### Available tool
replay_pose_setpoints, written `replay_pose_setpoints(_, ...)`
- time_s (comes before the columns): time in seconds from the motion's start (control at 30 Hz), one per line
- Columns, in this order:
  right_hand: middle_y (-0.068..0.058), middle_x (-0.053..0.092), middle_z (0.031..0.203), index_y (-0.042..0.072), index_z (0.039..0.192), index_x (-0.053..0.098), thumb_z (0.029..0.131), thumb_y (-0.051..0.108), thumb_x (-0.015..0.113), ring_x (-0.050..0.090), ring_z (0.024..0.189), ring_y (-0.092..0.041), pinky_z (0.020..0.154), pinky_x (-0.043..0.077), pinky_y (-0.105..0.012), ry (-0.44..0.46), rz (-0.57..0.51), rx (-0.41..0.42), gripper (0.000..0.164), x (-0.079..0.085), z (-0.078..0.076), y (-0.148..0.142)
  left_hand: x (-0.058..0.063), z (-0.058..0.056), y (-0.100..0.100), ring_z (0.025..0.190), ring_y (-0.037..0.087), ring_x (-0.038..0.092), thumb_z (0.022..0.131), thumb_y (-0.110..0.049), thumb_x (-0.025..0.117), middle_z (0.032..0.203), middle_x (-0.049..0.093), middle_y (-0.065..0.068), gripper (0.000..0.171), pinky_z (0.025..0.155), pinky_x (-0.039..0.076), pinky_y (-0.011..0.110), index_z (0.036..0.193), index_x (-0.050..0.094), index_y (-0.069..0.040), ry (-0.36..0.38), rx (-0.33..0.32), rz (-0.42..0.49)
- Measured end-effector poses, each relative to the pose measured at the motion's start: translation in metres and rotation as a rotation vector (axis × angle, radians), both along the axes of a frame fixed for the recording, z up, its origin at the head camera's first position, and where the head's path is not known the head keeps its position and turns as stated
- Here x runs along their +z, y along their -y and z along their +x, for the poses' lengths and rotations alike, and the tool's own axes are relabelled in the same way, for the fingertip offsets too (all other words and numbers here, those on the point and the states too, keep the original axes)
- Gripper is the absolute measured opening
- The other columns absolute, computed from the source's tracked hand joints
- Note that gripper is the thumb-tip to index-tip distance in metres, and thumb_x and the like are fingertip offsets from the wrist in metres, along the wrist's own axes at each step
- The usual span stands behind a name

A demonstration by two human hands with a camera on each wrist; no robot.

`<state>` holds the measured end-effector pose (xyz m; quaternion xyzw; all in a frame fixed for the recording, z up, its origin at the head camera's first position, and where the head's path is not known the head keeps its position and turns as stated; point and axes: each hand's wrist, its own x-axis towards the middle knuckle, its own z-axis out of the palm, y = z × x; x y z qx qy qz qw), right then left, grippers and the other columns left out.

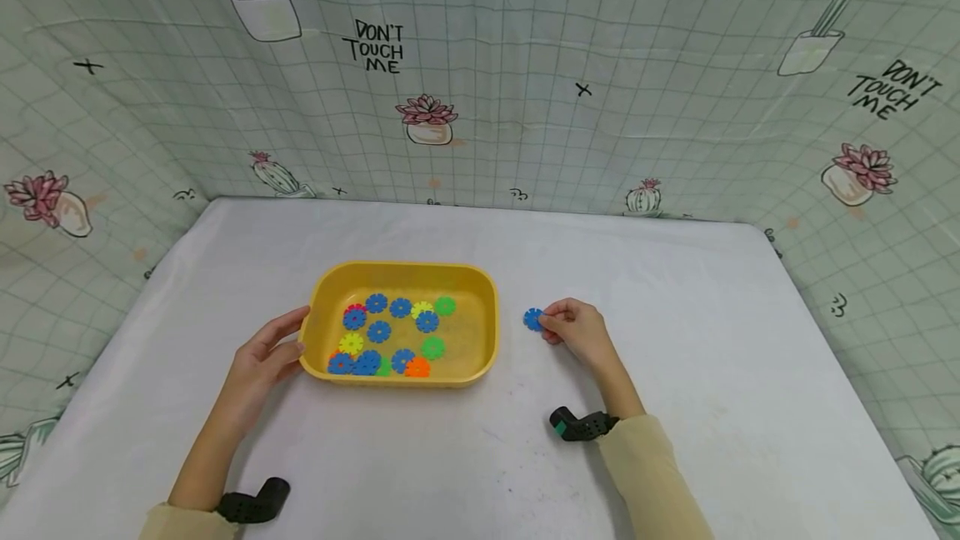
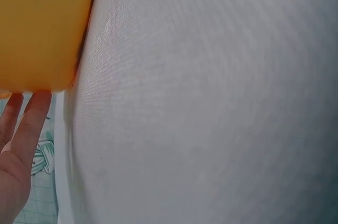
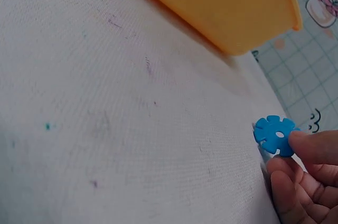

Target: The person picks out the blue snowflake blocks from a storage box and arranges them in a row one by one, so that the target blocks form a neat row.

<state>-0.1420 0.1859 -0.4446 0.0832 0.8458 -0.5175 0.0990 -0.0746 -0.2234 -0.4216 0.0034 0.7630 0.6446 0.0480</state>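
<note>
Tabletop (image 1: 420, 457), left grip (image 1: 253, 373) touching tray (image 1: 469, 332), right grip (image 1: 579, 330) pinching disc (image 1: 532, 319)

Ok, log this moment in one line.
left hand: touching yellow tray at left end | right hand: pinching blue disc, right of tray | inside tray: coloured discs

the head view looks forward and down; nearer wrist views share the tray (image 1: 471, 325).
</note>
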Motion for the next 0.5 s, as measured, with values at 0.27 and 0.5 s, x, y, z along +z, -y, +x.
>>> replay_pose_setpoints(0.27,-0.003,0.060,0.068,-0.001,0.091,0.063,0.086,0.016,0.064,0.056,0.057,-0.008,0.056,0.051,-0.021,0.014,0.109,-0.014,0.017,0.001,-0.004,0.006,-0.001,-0.002,0.000,0.099,-0.006,0.057,0.096,-0.020,0.049,0.121,0.048,-0.018,0.047,0.079,0.050,0.012,0.139,0.040,-0.005,0.002,0.003,-0.016)
replay_pose_setpoints(0.5,-0.003,0.058,0.064,0.000,0.088,0.063,0.086,0.016,0.064,0.053,0.056,-0.010,0.054,0.049,-0.020,0.044,0.166,-0.006,0.015,0.006,-0.008,0.013,0.000,0.000,0.001,0.098,-0.006,0.058,0.096,-0.019,0.050,0.119,0.050,-0.018,0.046,0.079,0.050,0.012,0.139,0.040,-0.005,0.005,0.001,-0.004)
